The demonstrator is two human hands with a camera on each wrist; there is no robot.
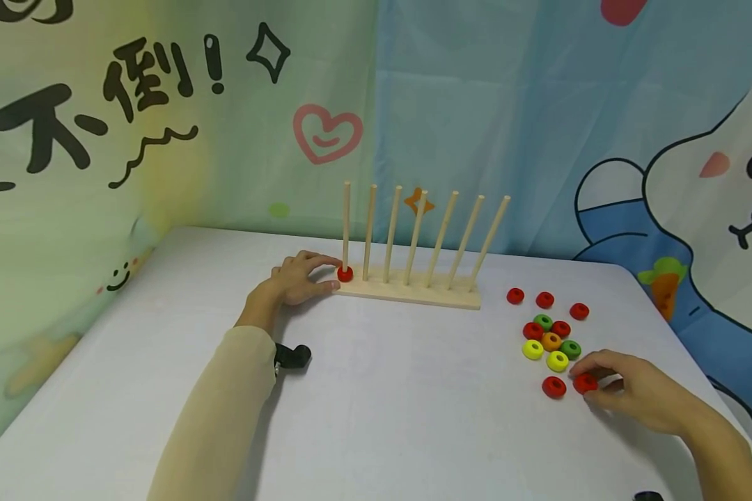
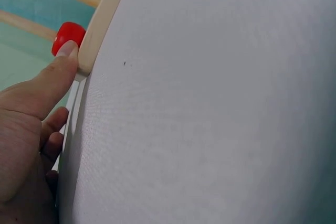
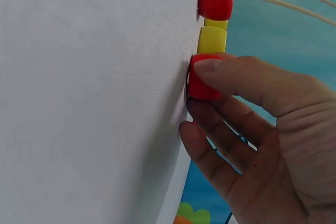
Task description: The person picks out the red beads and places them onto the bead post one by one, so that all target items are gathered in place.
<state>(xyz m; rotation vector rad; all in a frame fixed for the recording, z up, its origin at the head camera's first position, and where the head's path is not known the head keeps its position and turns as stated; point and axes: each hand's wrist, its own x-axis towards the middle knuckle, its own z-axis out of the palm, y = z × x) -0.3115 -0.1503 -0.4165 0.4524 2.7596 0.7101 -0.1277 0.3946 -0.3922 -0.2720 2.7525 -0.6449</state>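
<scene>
Beige sleeve (image 1: pixel 216 410), lower left; my left hand (image 1: pixel 296 280), thumb and forefinger apart, holds the seven-peg wooden rack (image 1: pixel 407 294) at centre. Lower right, my right hand (image 1: pixel 642 391) pinches a red bead (image 1: pixel 584 383); too loose a pinch might drop it.

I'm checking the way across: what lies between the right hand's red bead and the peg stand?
In the head view, loose beads first, two yellow beads nearest the direct line, then bare white table up to the peg stand.

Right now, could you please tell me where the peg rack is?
In the head view, the peg rack stands midway along the far side of the table, the left hand touching its left end.
</scene>
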